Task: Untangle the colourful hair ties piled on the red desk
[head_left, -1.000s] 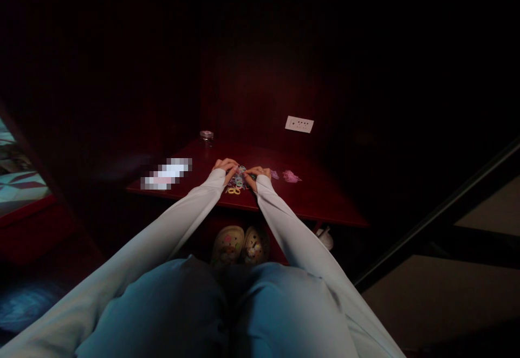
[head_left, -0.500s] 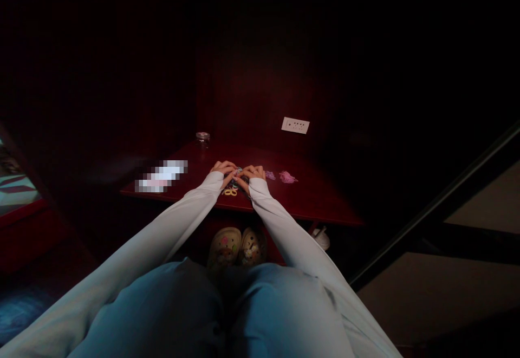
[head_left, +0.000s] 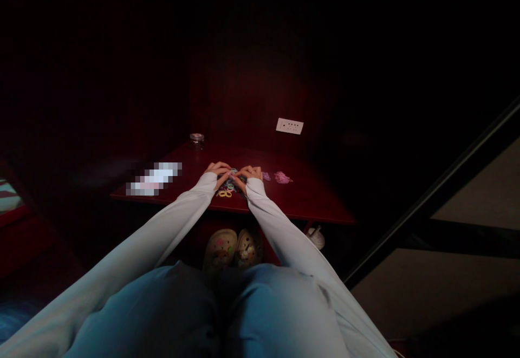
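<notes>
On the dark red tabletop (head_left: 300, 200), a pile of small coloured loops that look like hair ties (head_left: 231, 187) lies between and under my hands. My left hand (head_left: 218, 171) curves over its left side, thumb and fingertips pinched together. From the right, my right hand (head_left: 248, 175) meets it, fingers bent and the thumb pointing inward. The fingertips of both hands nearly touch above the pile; what they pinch is too small to make out. Yellow hair ties (head_left: 225, 194) lie at the near edge of the pile. To the right are a purple bunch (head_left: 266, 176) and a pink bunch (head_left: 282, 177).
A clear lidded jar (head_left: 197, 140) stands at the back left. A blurred-out pale item (head_left: 156, 178) lies on the left of the tabletop. A white socket plate (head_left: 290, 126) is on the back wall. Clogs (head_left: 220, 247) and a whitish rounded object (head_left: 316, 237) are below the table.
The view has shifted slightly, so the scene sits a little further left. My hands stay together over the pile, with slightly more of the coloured loops showing between them.
</notes>
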`<state>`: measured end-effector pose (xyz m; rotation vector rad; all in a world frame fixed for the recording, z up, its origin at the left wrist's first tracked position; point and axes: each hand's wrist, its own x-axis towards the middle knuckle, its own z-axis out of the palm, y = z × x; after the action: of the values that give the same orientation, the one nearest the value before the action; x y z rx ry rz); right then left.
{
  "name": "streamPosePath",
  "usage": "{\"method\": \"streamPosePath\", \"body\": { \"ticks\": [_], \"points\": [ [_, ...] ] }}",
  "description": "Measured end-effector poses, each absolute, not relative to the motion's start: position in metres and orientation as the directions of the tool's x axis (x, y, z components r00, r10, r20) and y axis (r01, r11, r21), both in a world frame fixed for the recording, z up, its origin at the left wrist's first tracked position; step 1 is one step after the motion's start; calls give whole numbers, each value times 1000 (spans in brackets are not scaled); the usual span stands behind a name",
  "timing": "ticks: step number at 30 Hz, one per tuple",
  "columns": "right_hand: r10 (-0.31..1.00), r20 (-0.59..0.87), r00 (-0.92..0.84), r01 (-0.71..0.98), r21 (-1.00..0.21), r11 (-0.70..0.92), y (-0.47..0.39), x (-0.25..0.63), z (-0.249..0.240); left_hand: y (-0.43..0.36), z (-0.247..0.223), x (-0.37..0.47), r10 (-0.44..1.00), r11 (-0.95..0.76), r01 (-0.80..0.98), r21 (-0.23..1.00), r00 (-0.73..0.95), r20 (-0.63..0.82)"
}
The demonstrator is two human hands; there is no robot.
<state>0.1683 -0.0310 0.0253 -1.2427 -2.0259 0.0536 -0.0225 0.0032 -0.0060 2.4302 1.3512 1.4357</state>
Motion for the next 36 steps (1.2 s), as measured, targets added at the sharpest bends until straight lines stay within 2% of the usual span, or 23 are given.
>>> {"method": "streamPosePath", "body": {
  "ticks": [29, 32, 36],
  "points": [
    [776, 601, -191, 805, -357, 474, -37, 171, 30, -8, -1, -20, 703, -593, 681, 429, 179, 688],
    [785, 609, -117, 820, -387, 422, -31, 177, 29, -9, 1, -20, 714, -581, 689, 433, 177, 677],
    [780, 618, 103, 840, -474, 265, -14, 210, 25, -9, 1, -21, 709, -565, 686, 458, 121, 695]
  ]
}}
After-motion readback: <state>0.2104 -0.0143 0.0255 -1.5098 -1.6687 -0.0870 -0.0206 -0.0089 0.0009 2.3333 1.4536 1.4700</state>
